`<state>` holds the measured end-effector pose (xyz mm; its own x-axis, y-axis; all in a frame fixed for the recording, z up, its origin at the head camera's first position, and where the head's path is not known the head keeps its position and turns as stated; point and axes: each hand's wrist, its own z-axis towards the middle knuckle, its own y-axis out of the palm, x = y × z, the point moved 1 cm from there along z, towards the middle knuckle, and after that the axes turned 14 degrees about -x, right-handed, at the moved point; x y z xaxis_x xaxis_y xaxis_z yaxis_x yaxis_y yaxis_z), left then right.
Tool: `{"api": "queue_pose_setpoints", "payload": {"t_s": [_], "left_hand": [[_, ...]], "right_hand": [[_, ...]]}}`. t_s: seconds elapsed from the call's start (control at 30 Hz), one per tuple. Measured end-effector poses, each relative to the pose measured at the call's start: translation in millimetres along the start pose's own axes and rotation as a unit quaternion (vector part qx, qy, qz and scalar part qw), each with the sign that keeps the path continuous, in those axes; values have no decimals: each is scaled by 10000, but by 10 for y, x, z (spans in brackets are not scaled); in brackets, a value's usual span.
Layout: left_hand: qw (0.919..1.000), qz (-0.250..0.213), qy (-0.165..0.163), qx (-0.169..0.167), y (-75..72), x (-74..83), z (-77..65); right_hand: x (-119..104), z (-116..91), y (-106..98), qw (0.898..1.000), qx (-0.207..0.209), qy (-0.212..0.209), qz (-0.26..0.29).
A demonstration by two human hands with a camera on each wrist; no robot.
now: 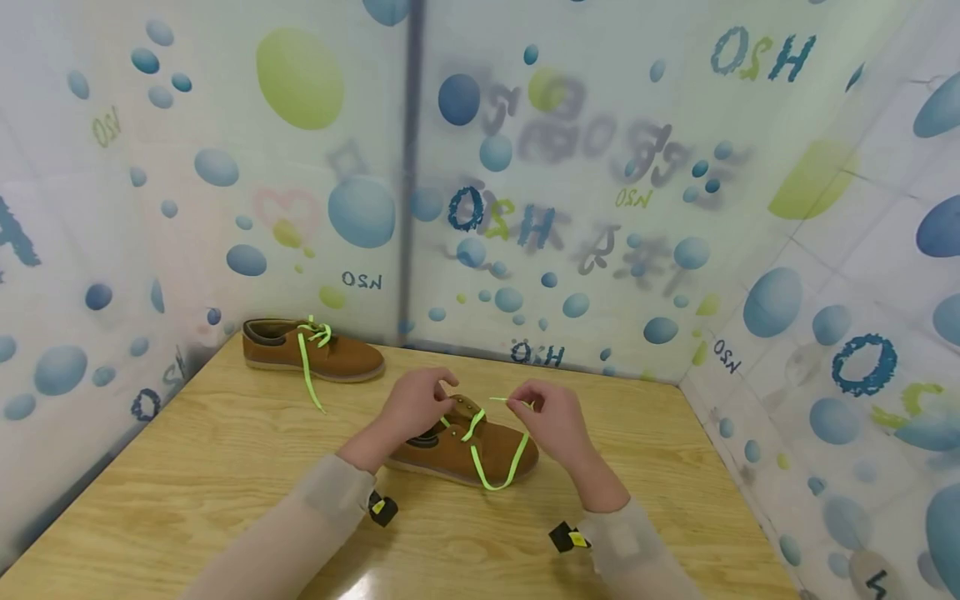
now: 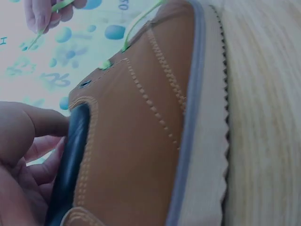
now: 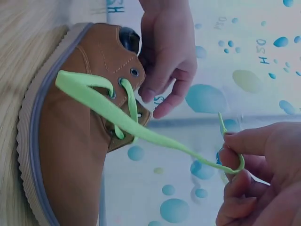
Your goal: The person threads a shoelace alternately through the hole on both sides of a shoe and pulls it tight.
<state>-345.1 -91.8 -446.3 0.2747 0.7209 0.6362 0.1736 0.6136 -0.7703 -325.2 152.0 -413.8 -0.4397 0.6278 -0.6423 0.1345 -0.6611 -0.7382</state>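
A brown lace-up shoe with a pale sole stands on the table, toe to the right. Its bright green shoelace runs through several eyelets and loops over the side. My right hand pinches the lace near its tip between thumb and fingers, a little above and right of the eyelets. At the ankle opening is my left hand, its loosely bent fingers beside the dark collar and the top eyelets. Between its thumb and forefinger a gap shows, with no lace in it.
Another brown shoe, with its green lace tied and one end hanging onto the table, stands at the back left. The wooden table meets patterned walls at the back and sides.
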Motion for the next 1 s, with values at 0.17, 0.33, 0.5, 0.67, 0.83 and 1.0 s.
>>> {"api": "queue_pose_setpoints", "payload": {"t_s": [0.17, 0.33, 0.5, 0.67, 0.83, 1.0], "left_hand": [[9980, 633, 17, -45, 51, 4, -4], [9969, 785, 113, 8, 51, 9, 2], [9962, 804, 332, -30, 37, 11, 5], [9954, 740, 595, -138, 17, 44, -6], [9924, 735, 958, -255, 24, 56, -2], [9895, 725, 1167, -441, 44, 37, 19]], "right_hand": [[19, 26, -15, 9998, 193, 10, 74], [52, 50, 17, 9999, 108, 0, 19], [102, 81, 83, 9997, -182, 73, -161], [150, 106, 155, 9990, -363, 132, -207], [228, 124, 240, 9985, -497, 73, -222], [327, 145, 305, 9977, -631, -33, -253]]}}
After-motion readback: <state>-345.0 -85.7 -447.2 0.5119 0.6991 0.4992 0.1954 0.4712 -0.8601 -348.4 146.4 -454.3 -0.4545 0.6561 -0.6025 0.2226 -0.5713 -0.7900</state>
